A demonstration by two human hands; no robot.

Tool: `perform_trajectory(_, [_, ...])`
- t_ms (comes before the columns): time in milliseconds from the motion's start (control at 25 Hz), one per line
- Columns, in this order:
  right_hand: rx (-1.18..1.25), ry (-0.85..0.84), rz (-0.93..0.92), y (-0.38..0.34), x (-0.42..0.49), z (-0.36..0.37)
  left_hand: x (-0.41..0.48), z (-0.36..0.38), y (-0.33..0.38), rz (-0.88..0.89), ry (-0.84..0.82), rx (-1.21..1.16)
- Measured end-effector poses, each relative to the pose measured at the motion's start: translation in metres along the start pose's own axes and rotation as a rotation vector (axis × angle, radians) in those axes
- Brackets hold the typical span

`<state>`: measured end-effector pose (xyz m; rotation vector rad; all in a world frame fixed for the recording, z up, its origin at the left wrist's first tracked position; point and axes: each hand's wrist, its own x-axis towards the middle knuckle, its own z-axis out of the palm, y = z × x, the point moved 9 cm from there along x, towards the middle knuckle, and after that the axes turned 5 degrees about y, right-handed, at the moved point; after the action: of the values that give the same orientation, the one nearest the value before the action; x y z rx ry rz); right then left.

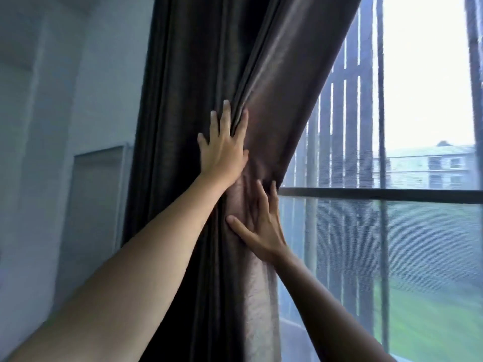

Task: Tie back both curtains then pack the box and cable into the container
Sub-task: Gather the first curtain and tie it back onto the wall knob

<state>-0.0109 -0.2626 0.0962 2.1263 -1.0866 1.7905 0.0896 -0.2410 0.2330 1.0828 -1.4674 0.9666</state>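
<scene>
A dark brown curtain (198, 61) hangs at the left side of the window, gathered into a narrow waist at mid-height. My left hand (222, 150) lies flat on the folds just above the waist, fingers spread and pointing up. My right hand (257, 226) presses on the fabric just below the waist, fingers apart, their tips tucked into the gathered folds. No tie-back is visible. The second curtain, the box, the cable and the container are out of view.
A large window (418, 205) with a dark horizontal bar (379, 194) and a sheer screen fills the right side. A pale wall (78, 87) with a recessed panel (96, 199) stands to the left of the curtain.
</scene>
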Motion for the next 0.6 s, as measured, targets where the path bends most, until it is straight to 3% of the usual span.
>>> perform_trajectory(280, [0.060,-0.093,0.012,-0.005,0.040,0.106,0.010,0.034,-0.097,0.014,-0.016,0.140])
perform_trajectory(600, [0.058,-0.162,0.017,-0.007,0.082,0.223,0.016,0.088,-0.223,-0.095,-0.073,0.086])
